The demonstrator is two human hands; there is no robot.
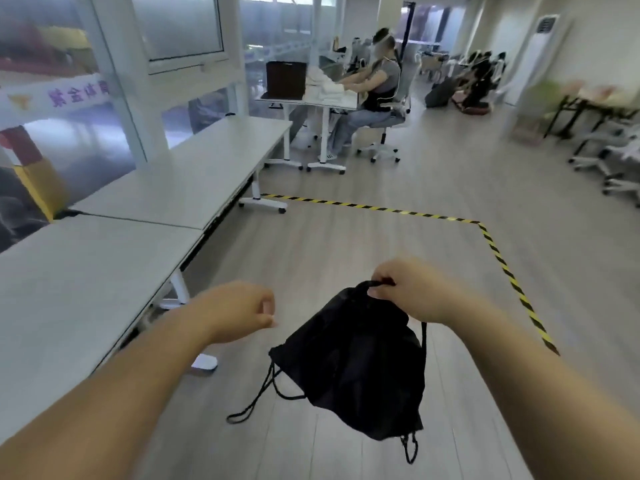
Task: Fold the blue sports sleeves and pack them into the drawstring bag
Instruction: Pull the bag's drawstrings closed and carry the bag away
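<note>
The right hand (412, 289) is closed in a pinch on the gathered neck of the black drawstring bag (360, 362), thumb and fingers bunched around the cinched top, so the bag hangs in the air over the wooden floor (346, 237) and below that hand; held by its mouth this way, the sack probably stays shut and its weight keeps the fabric drooping downward. Loose cords (256, 400) trail from the bag's lower left corner and another loop dangles under its bottom right corner. The left hand (242, 311) is curled loosely with nothing in it, just left of the bag and apart from it, perhaps ready to steady the bag. Left of the bag runs a pale grey surface (86, 282), bare where it shows. No blue sports sleeves are visible anywhere; whether they are inside the bag cannot be told. Beyond the bag, black-and-yellow tape (491, 244) marks the floor.
</note>
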